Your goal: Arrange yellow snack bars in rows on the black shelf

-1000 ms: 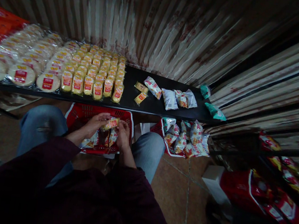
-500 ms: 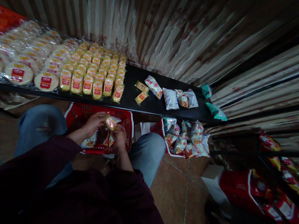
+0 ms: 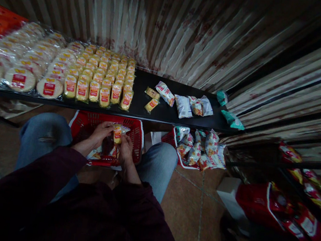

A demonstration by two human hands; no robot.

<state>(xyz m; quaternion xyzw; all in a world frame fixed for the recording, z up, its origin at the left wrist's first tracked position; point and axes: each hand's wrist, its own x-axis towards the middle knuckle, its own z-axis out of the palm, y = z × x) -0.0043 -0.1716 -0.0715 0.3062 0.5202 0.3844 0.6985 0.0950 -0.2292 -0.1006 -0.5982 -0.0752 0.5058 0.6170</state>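
Observation:
A small yellow wrapped snack cake (image 3: 117, 134) with an orange-red label is held upright between my two hands. My left hand (image 3: 102, 132) pinches its left side with the fingertips. At its lower right edge, the fingers of my right hand (image 3: 125, 146) are closed on the wrapper. Both hands are above a red plastic basket (image 3: 80, 118) between my knees, in which several wrapped packets lie partly hidden. Rows of similar yellow cakes (image 3: 94, 90) stand on the black shelf (image 3: 161, 114) in front of me.
Round pale wrapped cakes (image 3: 49, 87) fill the shelf's left side. Two loose yellow cakes (image 3: 152, 104), several white snack bags (image 3: 183, 106) and two teal packets (image 3: 233, 120) lie to the right. A second red basket (image 3: 170, 139) holds snack bags. Another red basket (image 3: 257, 201) stands far right.
The snack cake has turned from a slant to upright, its label now facing me. My right hand has shifted slightly left with it. The shelf goods have not moved.

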